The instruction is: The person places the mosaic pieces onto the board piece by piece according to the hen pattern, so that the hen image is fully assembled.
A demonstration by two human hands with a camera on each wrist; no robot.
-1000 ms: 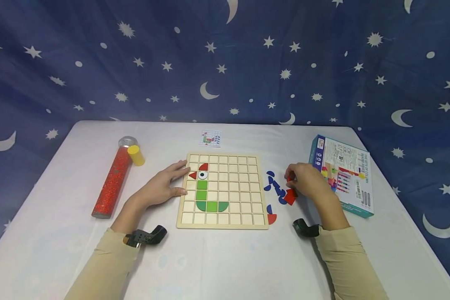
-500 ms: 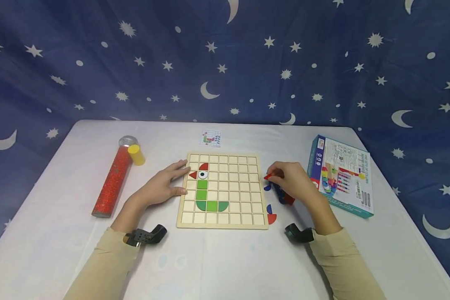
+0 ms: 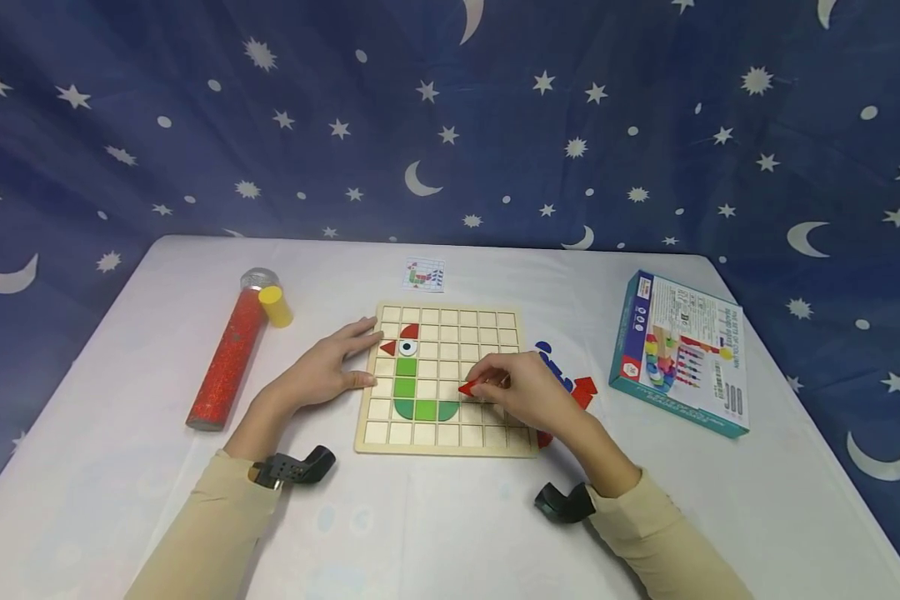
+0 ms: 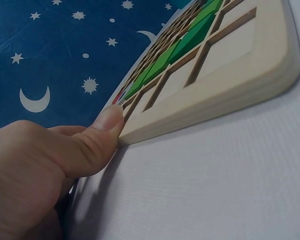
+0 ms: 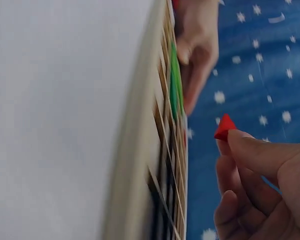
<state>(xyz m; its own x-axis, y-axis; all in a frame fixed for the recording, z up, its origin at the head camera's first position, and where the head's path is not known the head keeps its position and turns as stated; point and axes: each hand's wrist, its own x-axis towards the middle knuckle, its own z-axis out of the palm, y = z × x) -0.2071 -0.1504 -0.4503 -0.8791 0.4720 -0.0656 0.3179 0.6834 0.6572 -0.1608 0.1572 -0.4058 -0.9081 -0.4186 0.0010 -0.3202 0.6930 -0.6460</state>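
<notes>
My right hand (image 3: 527, 392) pinches a small red triangular tile (image 3: 467, 388) between thumb and fingers, over the wooden grid board (image 3: 446, 453). In the right wrist view, the red tile (image 5: 225, 127) points up from the fingertips, apart from the board. My left hand (image 3: 317, 367) rests at the board's left edge with fingers spread; its thumb (image 4: 110, 118) touches the rim in the left wrist view. Green squares (image 3: 405, 387), green quarter-rounds (image 3: 447, 410), a white eye tile (image 3: 407, 347) and red tiles (image 3: 410, 332) sit in the board's left cells.
Loose blue tiles (image 3: 555, 367) and red tiles (image 3: 585, 390) lie right of the board, partly hidden by the right hand. A picture card (image 3: 423, 274) lies behind it. A puzzle box (image 3: 682, 350) stands at right; a red tube (image 3: 228, 358) and yellow cylinder (image 3: 275, 307) are left.
The right hand has moved left from the loose tiles to above the board, bringing the red triangular tile with it. My left hand keeps its place at the board's edge.
</notes>
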